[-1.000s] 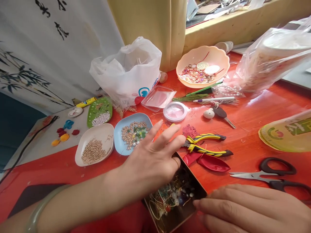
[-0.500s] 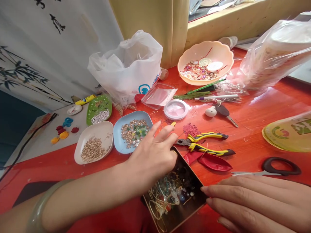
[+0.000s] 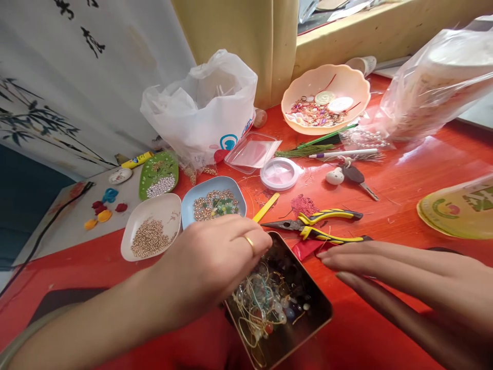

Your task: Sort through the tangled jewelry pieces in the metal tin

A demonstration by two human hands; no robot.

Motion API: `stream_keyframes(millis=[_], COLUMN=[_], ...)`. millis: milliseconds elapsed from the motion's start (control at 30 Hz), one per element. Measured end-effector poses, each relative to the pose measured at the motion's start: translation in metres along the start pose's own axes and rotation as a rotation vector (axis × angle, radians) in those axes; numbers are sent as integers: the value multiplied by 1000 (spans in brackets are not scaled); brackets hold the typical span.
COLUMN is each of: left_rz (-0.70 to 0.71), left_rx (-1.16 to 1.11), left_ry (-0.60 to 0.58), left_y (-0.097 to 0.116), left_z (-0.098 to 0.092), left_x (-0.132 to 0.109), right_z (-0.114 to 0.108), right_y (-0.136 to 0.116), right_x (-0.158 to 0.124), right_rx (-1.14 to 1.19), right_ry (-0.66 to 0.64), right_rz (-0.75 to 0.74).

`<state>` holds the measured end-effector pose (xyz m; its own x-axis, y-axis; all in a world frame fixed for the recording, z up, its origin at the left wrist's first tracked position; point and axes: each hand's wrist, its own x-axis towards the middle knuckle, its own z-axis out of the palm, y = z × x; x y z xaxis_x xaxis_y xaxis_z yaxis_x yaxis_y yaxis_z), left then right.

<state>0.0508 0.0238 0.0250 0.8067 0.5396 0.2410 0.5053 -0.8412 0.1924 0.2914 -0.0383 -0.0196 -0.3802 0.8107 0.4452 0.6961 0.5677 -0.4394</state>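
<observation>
A dark rectangular tin [image 3: 308,336] holds tangled cords and assorted beads [image 3: 277,308]. Over its left edge lies my left hand [image 3: 219,252], a gold ring on one finger; its fingers are curled down together, and whatever they hold is hidden. My right hand [image 3: 416,288] is held flat to the right of the tin, fingers extended and holding nothing, above a red pouch-like piece [image 3: 305,250]. Yellow-and-black pliers [image 3: 331,226] lie just behind the tin, beside a yellow stick [image 3: 265,207]. A blue dish [image 3: 187,203] of gold and green beads sits behind my left hand.
A white dish [image 3: 131,226] with gold beads and a green dish [image 3: 143,177] stand left. Farther back are a white plastic bag [image 3: 200,121], a peach bowl [image 3: 327,128], a round lid [image 3: 279,174], keys [image 3: 362,180] and a bagged cup [image 3: 442,82].
My left hand has moved left and down, its fingers now curled, uncovering the yellow stick. My right hand has come off the tin's edge and moved up, covering the scissors and most of the red piece.
</observation>
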Motion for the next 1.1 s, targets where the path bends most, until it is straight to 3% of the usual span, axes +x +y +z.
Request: stream_keyframes(millis=[100,200,367,533,600,767,867,933,1100], left_rz=[-1,16,53,210,207,172,182,162,163], left_rx=[125,196,216,288,375,457,349,279,305], left_ry=[-57,-16,41,31,-39,-423,-496,-454,-193], left_y=[7,15,17,18,22,36,38,35,23], left_z=[5,8,4,7,13,23,15,4,-20], left_x=[1,4,6,0,-3,-9,-16,-22,-22], right_z=[5,10,18,23,23,24,25,26,28], right_y=[-6,-15,-17,-13,-12,-14,-14,-14,-13], right_x=[18,28,26,23,24,23,22,20,19], right_rx=[36,66,119,145,145,103,85,78,57], right_ry=[-27,-53,-100,-90,-92,-117,-102,-99,-78], right_rz=[-5,20,74,104,99,79,76,76,66])
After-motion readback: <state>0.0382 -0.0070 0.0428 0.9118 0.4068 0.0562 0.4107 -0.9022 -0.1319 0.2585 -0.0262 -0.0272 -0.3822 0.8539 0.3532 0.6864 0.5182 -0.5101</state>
